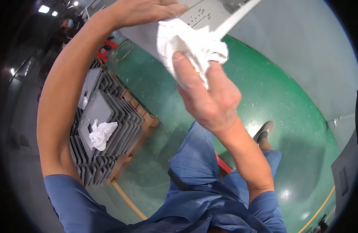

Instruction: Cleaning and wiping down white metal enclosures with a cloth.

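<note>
A crumpled white cloth (175, 35) is bunched in my right hand (212, 99), pinched between thumb and fingers. Its loose folds reach up against a light grey metal part (210, 9) with small holes at the top of the view. My left hand (144, 12) lies at the top edge, beside the cloth, with its fingers stretched out over the grey part. Some of its fingers are cut off by the frame, and whether it touches the surface I cannot tell.
On the left, stacked grey panels (122, 128) rest on a wooden pallet (150, 120), with another white cloth (101, 135) on top. A red object and hose (126, 52) are behind. A person (66, 29) is at far left. Large grey panels (303, 46) stand at right.
</note>
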Action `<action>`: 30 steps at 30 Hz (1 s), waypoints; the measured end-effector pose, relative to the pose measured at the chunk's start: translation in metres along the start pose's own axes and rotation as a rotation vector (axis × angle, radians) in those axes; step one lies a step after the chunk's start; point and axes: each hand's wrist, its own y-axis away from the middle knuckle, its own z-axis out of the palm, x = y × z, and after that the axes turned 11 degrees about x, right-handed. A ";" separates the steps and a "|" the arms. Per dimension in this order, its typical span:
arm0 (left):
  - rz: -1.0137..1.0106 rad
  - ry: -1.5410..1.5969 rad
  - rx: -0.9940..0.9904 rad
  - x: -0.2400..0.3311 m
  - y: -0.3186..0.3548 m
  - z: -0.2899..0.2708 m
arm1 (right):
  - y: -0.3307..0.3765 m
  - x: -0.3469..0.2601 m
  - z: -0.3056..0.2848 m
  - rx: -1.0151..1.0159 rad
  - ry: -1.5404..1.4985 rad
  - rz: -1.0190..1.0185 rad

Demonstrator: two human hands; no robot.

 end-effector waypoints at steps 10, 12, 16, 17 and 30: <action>0.455 -0.152 0.045 -0.046 -0.047 0.019 | 0.094 -0.001 0.063 -0.891 0.135 0.498; 0.137 0.129 0.112 -0.048 -0.033 0.026 | 0.057 -0.026 0.044 -0.610 0.003 0.376; 0.054 0.053 0.030 -0.039 -0.028 0.016 | -0.014 -0.033 0.066 0.149 0.012 0.041; 0.045 0.032 0.003 -0.039 -0.025 0.015 | -0.023 -0.023 0.080 0.128 0.099 -0.010; -0.016 -0.047 -0.079 -0.047 -0.023 -0.001 | 0.089 -0.015 0.161 -1.072 0.071 0.377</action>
